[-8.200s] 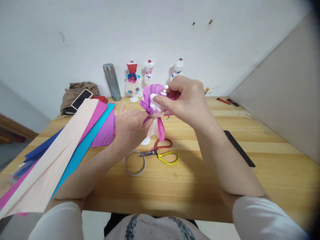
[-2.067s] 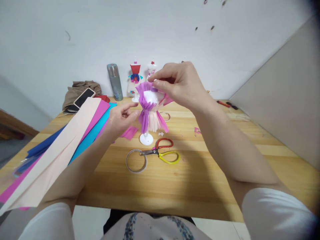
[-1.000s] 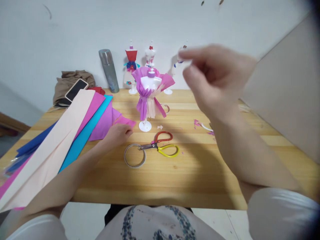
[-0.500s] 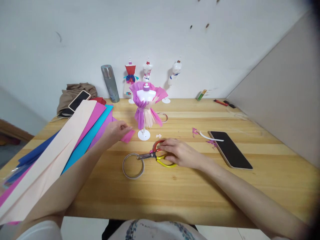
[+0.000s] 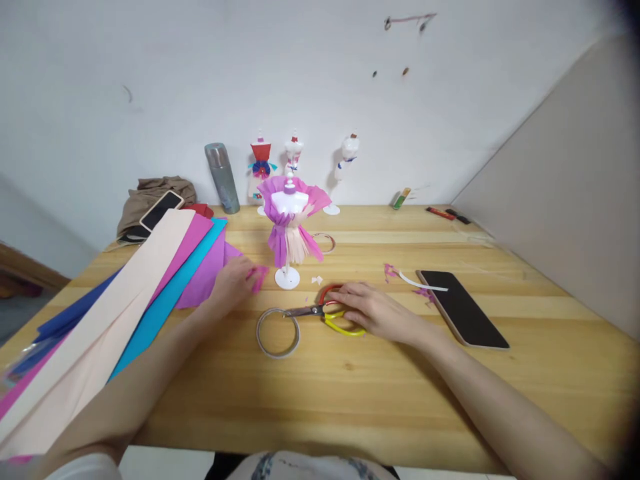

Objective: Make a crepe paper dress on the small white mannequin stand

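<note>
My left hand (image 5: pixel 234 285) has its fingers closed on a small pink crepe paper piece (image 5: pixel 259 277), left of the dress form's base. My right hand (image 5: pixel 373 308) rests on the table with its fingers curled over the red and yellow handles of the scissors (image 5: pixel 311 311). The scissors' tips lie over the rim of a tape ring (image 5: pixel 258 335). Behind them stands a small white dress form (image 5: pixel 290 202) wearing a gathered purple, pink and cream paper dress. White paper scraps (image 5: pixel 317 280) lie by its base.
Long crepe paper strips (image 5: pixel 145 293) cover the left side. At the right lies a phone (image 5: pixel 465 310), a white strip (image 5: pixel 423 285) across its edge. Along the back stand a flask (image 5: pixel 223 179), other small dress forms (image 5: pixel 261 160) and a glue stick (image 5: pixel 401 198). Another tape ring (image 5: pixel 327 243) lies behind.
My left hand has come down onto the pink paper piece and gathered it up. My right hand has slid a little to the right with the scissors, and the tape ring has shifted along.
</note>
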Motion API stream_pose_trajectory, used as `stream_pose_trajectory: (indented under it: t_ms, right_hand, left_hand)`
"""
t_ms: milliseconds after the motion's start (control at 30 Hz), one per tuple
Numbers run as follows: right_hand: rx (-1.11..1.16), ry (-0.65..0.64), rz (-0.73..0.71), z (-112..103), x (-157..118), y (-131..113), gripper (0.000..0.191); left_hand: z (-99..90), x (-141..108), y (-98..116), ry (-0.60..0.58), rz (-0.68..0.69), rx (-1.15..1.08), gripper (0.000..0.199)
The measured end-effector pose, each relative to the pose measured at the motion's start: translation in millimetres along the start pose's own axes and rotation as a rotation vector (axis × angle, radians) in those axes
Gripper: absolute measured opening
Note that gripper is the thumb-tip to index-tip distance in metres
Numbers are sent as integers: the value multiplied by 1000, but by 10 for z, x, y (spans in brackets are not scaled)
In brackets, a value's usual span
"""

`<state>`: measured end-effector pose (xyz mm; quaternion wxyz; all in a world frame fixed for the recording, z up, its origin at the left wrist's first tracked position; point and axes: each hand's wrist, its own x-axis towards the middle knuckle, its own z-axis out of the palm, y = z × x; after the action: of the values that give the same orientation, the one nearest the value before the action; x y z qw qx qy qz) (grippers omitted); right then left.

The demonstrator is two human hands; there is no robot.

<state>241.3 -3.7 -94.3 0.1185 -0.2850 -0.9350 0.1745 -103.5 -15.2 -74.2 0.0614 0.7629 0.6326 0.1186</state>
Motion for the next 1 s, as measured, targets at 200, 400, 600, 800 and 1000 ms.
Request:
stream_pose_trajectory:
  t_ms: [200, 400, 600, 800, 1000]
  right_hand:
    - [11, -42, 15, 56, -3, -79, 55]
    - [-79, -154, 35, 44, 4, -253, 69]
    - [-23, -233, 94, -66, -8, -358, 69]
    - [53, -296, 156, -309, -117, -268, 61]
    - [110, -115, 217, -391, -238, 55, 40]
  left_hand:
    - [-6, -271, 352, -266, 58, -101, 32]
    - [74, -319, 594, -372, 206, 135, 20]
    - [62, -291, 626, -437, 240, 136, 15]
    - [65, -304, 535, -401, 245, 169, 23]
    - [44, -321, 467, -375, 228, 196, 21]
